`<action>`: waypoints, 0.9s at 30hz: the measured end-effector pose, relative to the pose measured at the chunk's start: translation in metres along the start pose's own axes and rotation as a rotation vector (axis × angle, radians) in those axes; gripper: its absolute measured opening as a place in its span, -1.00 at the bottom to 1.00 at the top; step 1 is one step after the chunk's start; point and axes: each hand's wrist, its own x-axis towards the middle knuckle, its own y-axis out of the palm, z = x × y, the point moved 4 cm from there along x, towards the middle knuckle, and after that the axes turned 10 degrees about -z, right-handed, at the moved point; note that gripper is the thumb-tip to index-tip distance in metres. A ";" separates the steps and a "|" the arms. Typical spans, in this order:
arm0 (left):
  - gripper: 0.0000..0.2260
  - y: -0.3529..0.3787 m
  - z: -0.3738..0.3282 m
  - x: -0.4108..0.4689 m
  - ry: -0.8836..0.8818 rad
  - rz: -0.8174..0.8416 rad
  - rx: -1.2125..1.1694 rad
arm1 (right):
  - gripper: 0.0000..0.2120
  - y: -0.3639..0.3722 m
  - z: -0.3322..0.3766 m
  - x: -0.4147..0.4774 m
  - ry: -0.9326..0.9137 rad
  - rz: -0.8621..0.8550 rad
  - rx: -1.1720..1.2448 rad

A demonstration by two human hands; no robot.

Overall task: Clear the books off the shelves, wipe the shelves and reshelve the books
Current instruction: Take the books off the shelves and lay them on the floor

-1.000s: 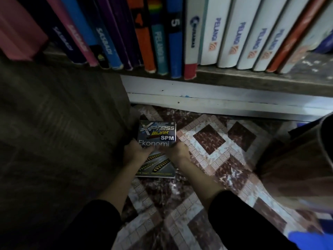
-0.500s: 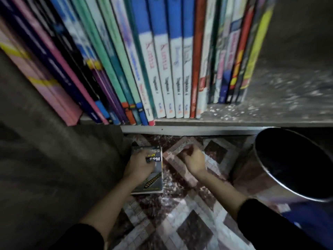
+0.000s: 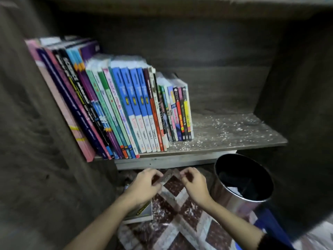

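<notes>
Below the shelf (image 3: 234, 130) edge, both hands now hover over the tiled floor (image 3: 180, 222). The left hand (image 3: 144, 184) has lifted off the book (image 3: 142, 213) it pressed half a second ago; that book lies flat under its wrist. Left and right hand (image 3: 193, 184) are loosely curled, grasping nothing. Glossy upright books (image 3: 135, 109) lean left, filling the shelf's left half. Its grainy wood, flecked white, lies bare to the right. A round, shiny metal bin (image 3: 227, 197) stands just right of the right hand.
</notes>
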 end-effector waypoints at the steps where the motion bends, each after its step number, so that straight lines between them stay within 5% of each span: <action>1: -0.77 -0.006 -0.011 -0.002 0.033 -0.007 0.014 | -0.88 -0.009 0.007 0.000 -0.011 -0.014 0.010; 7: -0.76 -0.045 -0.077 -0.007 0.233 -0.129 0.093 | -0.87 -0.056 0.042 0.005 -0.040 -0.125 0.084; 14: -0.65 -0.079 -0.138 0.011 0.571 -0.366 0.498 | -0.94 -0.085 0.071 0.035 -0.141 -0.214 0.109; 23: -0.35 -0.121 -0.166 0.057 0.407 -0.561 0.863 | -0.39 -0.075 0.123 0.099 -0.230 -0.096 -0.004; 27: -0.36 -0.119 -0.157 0.070 0.380 -0.556 0.930 | -0.34 -0.066 0.130 0.117 -0.245 -0.076 -0.038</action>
